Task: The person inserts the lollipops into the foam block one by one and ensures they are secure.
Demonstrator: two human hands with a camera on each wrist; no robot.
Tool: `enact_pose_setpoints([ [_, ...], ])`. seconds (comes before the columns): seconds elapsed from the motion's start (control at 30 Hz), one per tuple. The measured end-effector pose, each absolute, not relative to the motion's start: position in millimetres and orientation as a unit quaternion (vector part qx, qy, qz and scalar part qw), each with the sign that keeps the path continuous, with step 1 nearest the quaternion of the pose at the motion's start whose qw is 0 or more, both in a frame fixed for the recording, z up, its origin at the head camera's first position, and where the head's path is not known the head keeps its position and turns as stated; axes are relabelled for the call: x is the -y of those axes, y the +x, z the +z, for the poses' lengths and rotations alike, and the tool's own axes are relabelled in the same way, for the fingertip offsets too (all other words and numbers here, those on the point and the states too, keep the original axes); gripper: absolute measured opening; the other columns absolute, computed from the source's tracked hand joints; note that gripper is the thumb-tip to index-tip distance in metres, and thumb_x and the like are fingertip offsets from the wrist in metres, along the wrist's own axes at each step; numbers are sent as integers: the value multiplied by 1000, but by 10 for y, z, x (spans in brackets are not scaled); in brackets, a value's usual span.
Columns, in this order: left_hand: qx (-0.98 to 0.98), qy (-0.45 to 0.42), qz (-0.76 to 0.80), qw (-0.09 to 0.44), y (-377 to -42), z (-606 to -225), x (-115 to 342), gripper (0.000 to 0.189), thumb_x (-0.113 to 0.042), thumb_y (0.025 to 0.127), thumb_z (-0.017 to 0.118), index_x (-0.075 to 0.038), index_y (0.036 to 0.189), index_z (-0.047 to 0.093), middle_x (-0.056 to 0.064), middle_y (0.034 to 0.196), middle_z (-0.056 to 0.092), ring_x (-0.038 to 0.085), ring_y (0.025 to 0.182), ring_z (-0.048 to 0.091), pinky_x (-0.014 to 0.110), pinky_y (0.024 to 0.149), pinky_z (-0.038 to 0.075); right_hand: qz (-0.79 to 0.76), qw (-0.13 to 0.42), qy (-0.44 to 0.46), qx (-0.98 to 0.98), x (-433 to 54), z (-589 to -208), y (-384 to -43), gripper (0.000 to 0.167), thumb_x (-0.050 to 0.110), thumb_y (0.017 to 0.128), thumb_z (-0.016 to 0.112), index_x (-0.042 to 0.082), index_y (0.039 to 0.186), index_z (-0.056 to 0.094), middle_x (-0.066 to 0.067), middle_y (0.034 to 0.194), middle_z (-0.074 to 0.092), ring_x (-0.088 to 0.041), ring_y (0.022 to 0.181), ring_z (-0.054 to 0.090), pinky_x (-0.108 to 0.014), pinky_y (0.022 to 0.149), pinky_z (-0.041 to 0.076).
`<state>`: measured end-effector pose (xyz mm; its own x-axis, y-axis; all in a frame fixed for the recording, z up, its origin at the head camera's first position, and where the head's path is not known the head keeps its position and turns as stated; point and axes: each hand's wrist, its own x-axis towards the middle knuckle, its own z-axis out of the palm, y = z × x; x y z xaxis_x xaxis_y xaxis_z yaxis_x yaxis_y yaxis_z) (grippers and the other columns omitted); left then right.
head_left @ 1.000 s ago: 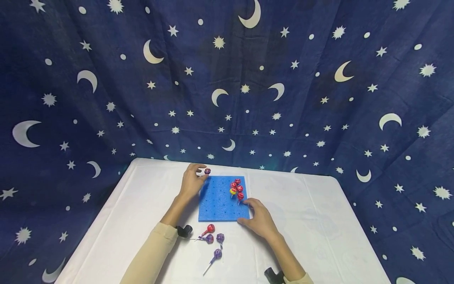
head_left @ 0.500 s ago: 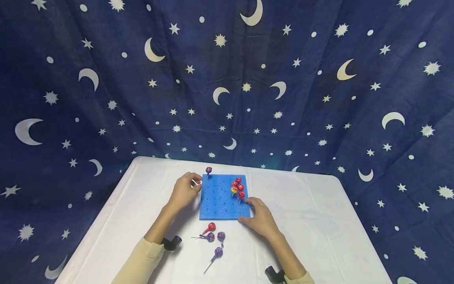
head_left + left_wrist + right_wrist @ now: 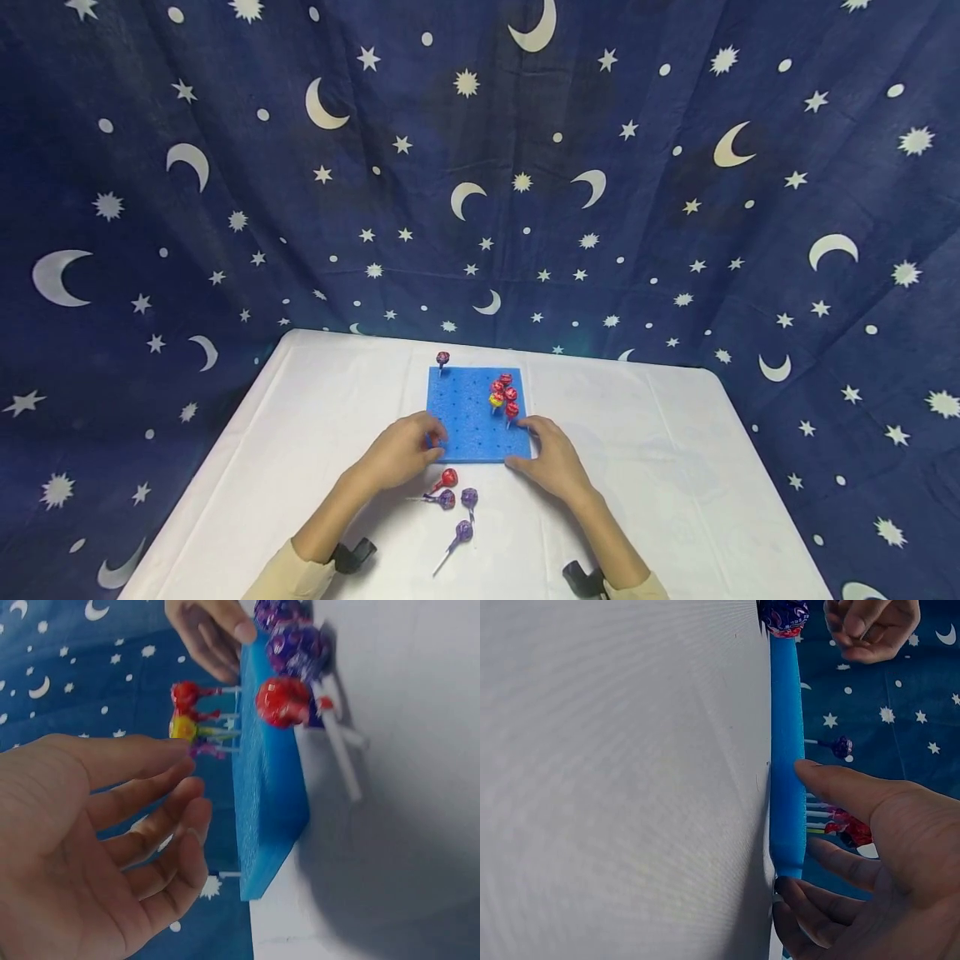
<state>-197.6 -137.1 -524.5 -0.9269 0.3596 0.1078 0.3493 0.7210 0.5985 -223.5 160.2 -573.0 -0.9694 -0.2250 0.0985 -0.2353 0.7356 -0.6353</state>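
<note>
A blue foam board [image 3: 468, 433] with small holes lies on the table. One dark purple lollipop [image 3: 442, 358] stands upright at its far left corner, and several red and yellow lollipops [image 3: 512, 408] stand at its right side. My left hand [image 3: 405, 450], loosely curled with nothing between the fingers, hovers over the board's near left part. My right hand [image 3: 553, 462] holds the near right corner, its thumb at the front edge and fingers along the right side. In front of the board lie a red lollipop [image 3: 448, 477] and several purple ones [image 3: 464, 531].
The white-covered table [image 3: 637, 483] extends on both sides of the board. Behind it hangs a dark blue cloth [image 3: 480, 225] patterned with moons and stars. Black wrist cameras [image 3: 354, 556] sit at both wrists.
My left hand has let go of the dark purple lollipop, which stands at the far left corner, and has come back toward the board's near left. My right hand has stayed in place.
</note>
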Motion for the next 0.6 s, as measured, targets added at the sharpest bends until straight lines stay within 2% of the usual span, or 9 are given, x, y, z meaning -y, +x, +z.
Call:
enact_pose_setpoints([
  [0.27,-930,236,282,31,-1815,-5310,1294,22,-16,91,80,-9,111,76,-1,102,63,12,86,59,26,71,54,339,8,121,933,-1606,-5731,-2234,62,33,81,91,15,134,66,-12,144,61,-37,139,53,-57,116,44],
  [0.43,-934,242,261,28,-1764,-5402,1244,23,-20,91,81,-11,112,76,-3,100,62,7,85,58,24,70,54,340,8,122,932,-1603,-5735,-2226,62,34,81,91,14,134,66,-12,144,61,-37,139,53,-57,115,44],
  [0.6,-935,247,254,29,-1747,-5486,1196,18,-19,91,81,-13,106,75,-5,95,59,3,77,53,20,64,50,340,8,123,932,-1608,-5731,-2223,62,34,81,91,14,135,66,-12,144,61,-37,139,53,-57,115,44],
])
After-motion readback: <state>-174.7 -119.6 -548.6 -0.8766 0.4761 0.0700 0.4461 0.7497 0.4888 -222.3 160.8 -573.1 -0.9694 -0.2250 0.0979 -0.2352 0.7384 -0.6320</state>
